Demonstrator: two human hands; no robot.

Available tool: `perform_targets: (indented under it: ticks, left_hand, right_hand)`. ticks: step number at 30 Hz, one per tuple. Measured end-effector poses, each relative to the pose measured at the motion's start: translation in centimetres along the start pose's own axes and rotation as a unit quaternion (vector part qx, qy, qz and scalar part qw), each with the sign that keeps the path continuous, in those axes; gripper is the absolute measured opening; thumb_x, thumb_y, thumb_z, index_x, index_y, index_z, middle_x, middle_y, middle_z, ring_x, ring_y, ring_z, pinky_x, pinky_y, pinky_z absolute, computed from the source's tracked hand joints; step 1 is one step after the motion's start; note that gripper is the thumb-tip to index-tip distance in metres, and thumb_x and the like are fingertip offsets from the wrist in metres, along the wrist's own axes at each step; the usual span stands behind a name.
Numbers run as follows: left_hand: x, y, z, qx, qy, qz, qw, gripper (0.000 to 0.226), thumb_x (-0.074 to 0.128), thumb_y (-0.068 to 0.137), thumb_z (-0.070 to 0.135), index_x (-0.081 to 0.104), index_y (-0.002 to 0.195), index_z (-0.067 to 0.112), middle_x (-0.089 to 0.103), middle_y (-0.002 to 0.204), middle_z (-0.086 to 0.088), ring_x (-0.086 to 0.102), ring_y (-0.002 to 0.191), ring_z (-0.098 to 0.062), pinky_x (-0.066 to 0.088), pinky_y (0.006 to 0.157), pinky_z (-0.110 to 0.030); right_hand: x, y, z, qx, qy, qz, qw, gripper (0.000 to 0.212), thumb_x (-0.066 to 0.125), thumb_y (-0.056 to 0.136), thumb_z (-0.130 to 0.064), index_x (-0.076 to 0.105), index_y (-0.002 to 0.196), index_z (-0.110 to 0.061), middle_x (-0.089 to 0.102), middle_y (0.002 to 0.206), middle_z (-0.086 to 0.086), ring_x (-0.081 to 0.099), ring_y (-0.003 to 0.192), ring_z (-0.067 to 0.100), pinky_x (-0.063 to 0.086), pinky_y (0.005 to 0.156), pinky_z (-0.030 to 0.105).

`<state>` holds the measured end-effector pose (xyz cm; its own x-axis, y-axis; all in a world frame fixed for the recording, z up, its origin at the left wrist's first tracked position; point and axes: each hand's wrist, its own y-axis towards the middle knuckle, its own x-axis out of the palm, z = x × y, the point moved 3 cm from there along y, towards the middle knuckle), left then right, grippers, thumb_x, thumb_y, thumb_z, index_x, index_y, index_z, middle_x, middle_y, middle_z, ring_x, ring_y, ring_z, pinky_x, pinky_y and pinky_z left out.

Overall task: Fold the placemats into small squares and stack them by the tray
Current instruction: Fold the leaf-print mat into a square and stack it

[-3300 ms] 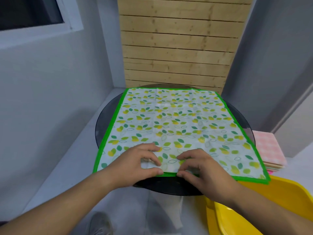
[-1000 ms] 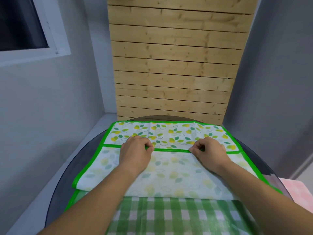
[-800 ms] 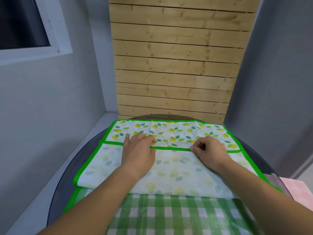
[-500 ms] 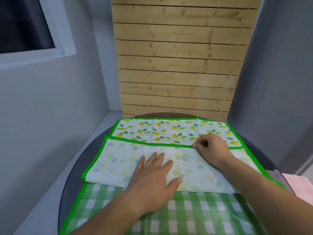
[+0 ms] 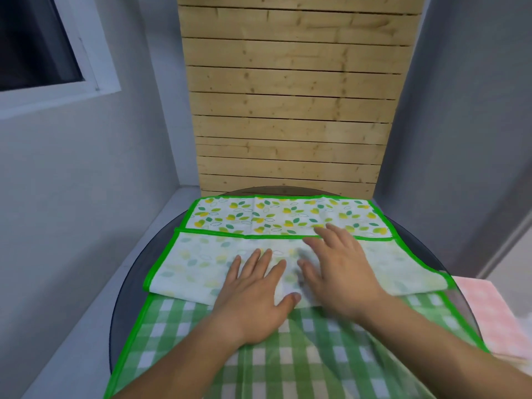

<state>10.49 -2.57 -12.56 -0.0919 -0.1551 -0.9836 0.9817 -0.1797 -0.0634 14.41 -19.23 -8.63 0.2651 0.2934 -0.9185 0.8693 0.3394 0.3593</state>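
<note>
A leaf-print placemat (image 5: pixel 276 216) with a green border lies on the round dark table (image 5: pixel 135 272), its near part folded over away from me so the pale underside (image 5: pixel 195 260) faces up. A strip of the printed side shows beyond the folded edge. My left hand (image 5: pixel 253 292) lies flat with spread fingers on the folded flap near its crease. My right hand (image 5: pixel 339 266) lies flat beside it, fingers straight, reaching to the green folded edge. Beneath lies a green-and-white checked placemat (image 5: pixel 288 355), uncovered at the near side.
A stack of pink checked placemats (image 5: pixel 486 315) sits off the table's right side. A wooden slat panel (image 5: pixel 288 110) stands behind the table between grey walls. A window (image 5: pixel 34 47) is at the upper left. The tray is out of view.
My right hand let go of the folded edge, flattened and slid toward the middle. My left hand stayed flat on the flap. Before that, both hands carried the near edge away from me.
</note>
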Motion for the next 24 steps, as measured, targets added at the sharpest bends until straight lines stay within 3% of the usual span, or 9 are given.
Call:
perform_targets:
  ticks: [3,7,19,24]
  left_hand:
    - [-0.2,0.0,0.2,-0.001,0.011,-0.012,1.000,0.072,0.016,0.100,0.066,0.000,0.161,0.033,-0.016,0.169,0.005,-0.022,0.153,-0.012,-0.011,0.124,-0.047]
    - [-0.4,-0.2,0.3,-0.004,0.018,-0.024,1.000,0.070,0.015,0.101,0.064,-0.001,0.162,0.031,-0.017,0.169,0.004,-0.022,0.153,-0.014,-0.012,0.124,-0.047]
    - [0.0,-0.2,0.0,-0.007,0.003,-0.016,1.000,0.071,0.015,0.101,0.065,-0.001,0.162,0.031,-0.017,0.168,0.007,-0.022,0.152,-0.010,-0.013,0.124,-0.045]
    - [-0.2,-0.1,-0.3,0.005,0.007,-0.033,0.999,0.074,0.015,0.100,0.068,-0.003,0.161,0.032,-0.019,0.167,0.007,-0.025,0.151,-0.010,-0.013,0.124,-0.045]
  right_hand:
    - [1.0,-4.0,-1.1,0.037,0.012,-0.094,0.995,0.077,0.011,0.082,-0.061,0.046,0.141,-0.026,0.036,0.155,0.000,0.018,0.149,0.023,0.004,0.122,0.040]
    - [1.8,-5.1,-0.8,0.058,0.002,-0.101,0.993,0.085,0.002,0.081,-0.070,0.035,0.148,-0.030,0.025,0.161,-0.007,0.010,0.151,0.015,-0.010,0.120,0.040]
    - [1.6,-5.2,-1.0,0.069,-0.019,-0.127,0.989,0.091,-0.006,0.076,-0.067,0.020,0.155,-0.030,0.013,0.164,-0.009,-0.005,0.152,0.017,-0.020,0.117,0.045]
    - [1.9,-5.0,-0.9,0.070,-0.009,-0.155,0.985,0.090,-0.009,0.073,-0.067,0.013,0.155,-0.038,0.005,0.165,-0.008,-0.005,0.152,0.018,-0.017,0.119,0.047]
